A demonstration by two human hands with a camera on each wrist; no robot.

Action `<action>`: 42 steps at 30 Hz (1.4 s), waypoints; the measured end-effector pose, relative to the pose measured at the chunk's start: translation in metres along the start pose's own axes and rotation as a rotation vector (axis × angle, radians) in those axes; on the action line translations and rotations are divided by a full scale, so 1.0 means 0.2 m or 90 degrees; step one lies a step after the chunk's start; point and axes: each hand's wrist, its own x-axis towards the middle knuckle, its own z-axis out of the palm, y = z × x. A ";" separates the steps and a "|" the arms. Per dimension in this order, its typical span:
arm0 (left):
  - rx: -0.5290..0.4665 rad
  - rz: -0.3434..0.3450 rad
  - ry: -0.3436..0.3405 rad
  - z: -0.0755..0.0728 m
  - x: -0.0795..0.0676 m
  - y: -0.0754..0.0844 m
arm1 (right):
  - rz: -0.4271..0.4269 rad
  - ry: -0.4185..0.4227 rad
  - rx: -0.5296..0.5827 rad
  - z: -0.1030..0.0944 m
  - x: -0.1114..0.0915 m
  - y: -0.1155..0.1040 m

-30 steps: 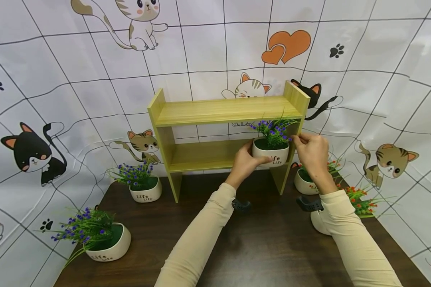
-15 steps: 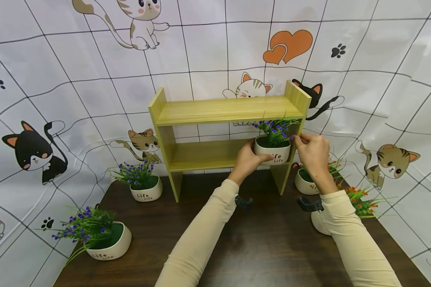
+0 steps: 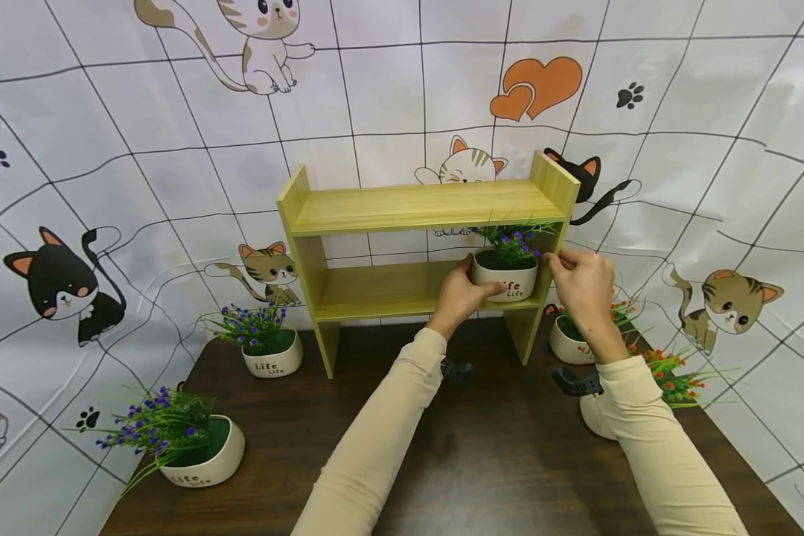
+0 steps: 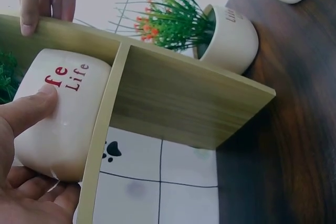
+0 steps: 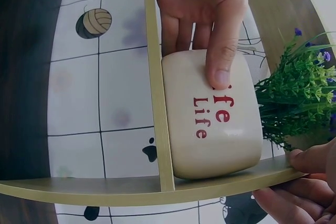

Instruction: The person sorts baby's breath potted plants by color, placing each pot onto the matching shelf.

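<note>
While the left hand [image 3: 457,296] grips the white pot [image 3: 519,281] from its left side, thumb across the front, the right hand [image 3: 584,286] pinches the edge of the right panel [image 3: 524,331] of the shelf unit [image 3: 415,205] (head view). Pot upright at the right end of the lower board [image 3: 368,289], its purple flowers [image 3: 519,242] below the top board. On the brown tabletop [image 3: 482,469]: two purple-flowered pots to the left, the rear one [image 3: 278,362] near the unit, the front one [image 3: 211,467] nearer the person; two red-flowered pots to the right, the rear one [image 3: 569,346] beyond the right hand, the front one [image 3: 595,417] partly behind the right sleeve [image 3: 663,439]. Backdrop [image 3: 382,89]: white grid print with cartoon cats.

Left wrist view: thumb on the lettered face, other fingers around the pot's far side. Pot base at the lower board. Right-hand fingers show on the panel edge; a red-flowered pot stands outside that panel.

Right wrist view: left thumb covers part of the red lettering; "Life" legible below. Pot just beside the right panel. Right thumb and fingers lie on opposite faces of the panel.
</note>
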 end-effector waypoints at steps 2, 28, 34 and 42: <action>0.000 0.002 0.000 0.00 0.00 0.00 | -0.002 0.001 -0.002 0.00 0.00 0.00; 0.009 0.001 -0.004 -0.02 0.01 0.01 | 0.005 -0.002 -0.004 0.00 0.00 0.01; 0.018 0.016 0.002 -0.10 -0.03 0.01 | 0.008 -0.001 -0.006 0.00 0.00 0.01; 0.029 0.083 0.023 -0.27 -0.12 0.01 | 0.002 0.005 -0.004 0.00 0.00 0.01</action>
